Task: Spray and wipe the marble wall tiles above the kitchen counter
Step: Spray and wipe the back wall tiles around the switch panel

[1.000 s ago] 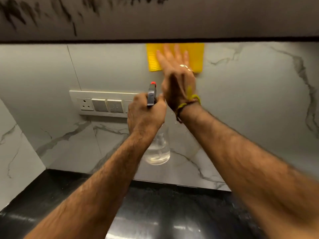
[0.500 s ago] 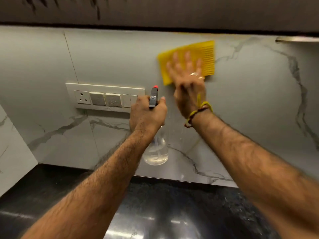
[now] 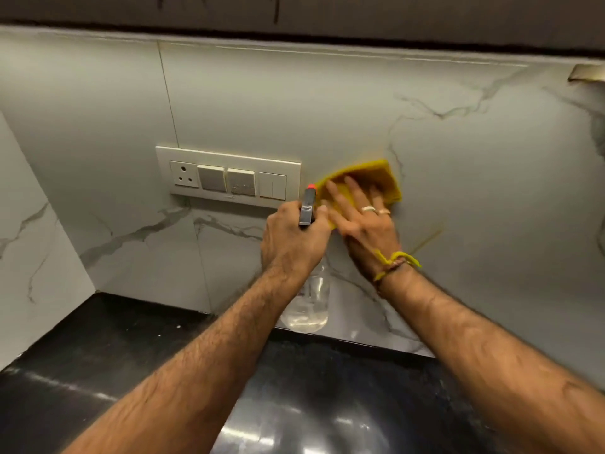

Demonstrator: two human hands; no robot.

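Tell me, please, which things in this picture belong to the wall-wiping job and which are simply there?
In use:
yellow cloth, pressed flat on the marble wall tiles by the right hand
spray bottle, gripped by the left hand

Simply there:
switch panel on the wall
black counter
dark cabinet overhead

A yellow cloth (image 3: 376, 178) is pressed flat against the marble wall tiles (image 3: 458, 178) by the right hand (image 3: 363, 221), just right of a switch panel (image 3: 229, 175). A clear spray bottle (image 3: 307, 299) is gripped by the left hand (image 3: 291, 237) above the black desk (image 3: 114, 355).
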